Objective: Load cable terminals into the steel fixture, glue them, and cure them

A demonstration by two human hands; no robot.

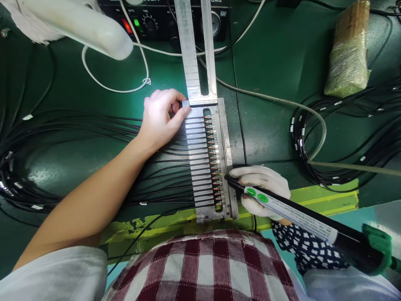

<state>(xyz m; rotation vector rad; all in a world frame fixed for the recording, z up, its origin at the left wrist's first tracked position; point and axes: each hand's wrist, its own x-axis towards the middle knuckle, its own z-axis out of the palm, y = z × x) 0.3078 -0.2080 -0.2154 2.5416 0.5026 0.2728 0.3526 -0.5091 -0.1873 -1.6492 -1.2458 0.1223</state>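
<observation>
A metal fixture [200, 167] lies on the green bench with a row of black cables [172, 171] set across it, their small connectors [214, 163] lined up near its right side. My bare left hand [163, 117] pinches the fixture's upper left corner between thumb and fingers. In a white glove, my right hand [265, 190] is wrapped round a black pen-shaped dispensing tool [294, 213] with green stickers. The tool's tip is at the lower part of the connector row. A slotted metal bar [191, 54] meets the fixture's top end.
Coiled black cables [300, 146] lie at right, with more at left [9, 184]. A plastic-wrapped block [349, 54] sits at the upper right. A black control box [156, 25] stands at the back, beside a white rounded object [97, 33]. Yellow-green tape [332, 198] edges the bench.
</observation>
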